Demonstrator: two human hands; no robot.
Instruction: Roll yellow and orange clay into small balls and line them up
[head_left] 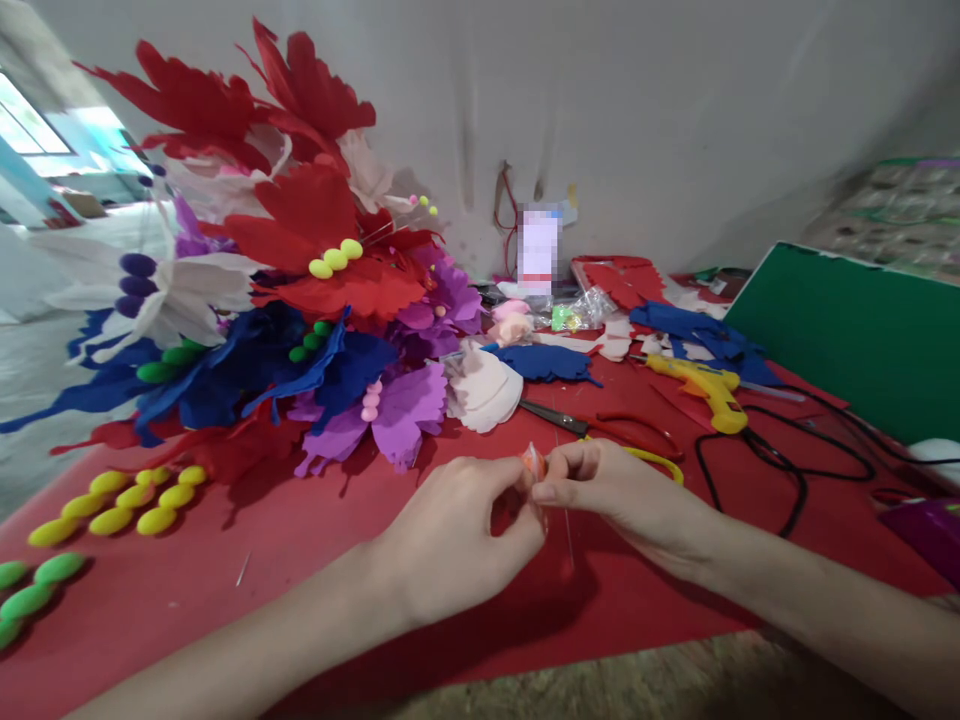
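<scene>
The left hand [457,525] and right hand [626,492] together pinch a small orange piece [532,462] — bright, streaked with white, its lower part hidden — above the red table [292,520].

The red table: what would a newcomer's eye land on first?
Most likely the big pile of butterflies in red, blue, purple and white, filling the table's left side. Next, the left hand and right hand, meeting at a small orange piece near the front middle. Then the yellow glue gun on the right, before a green board.
</scene>
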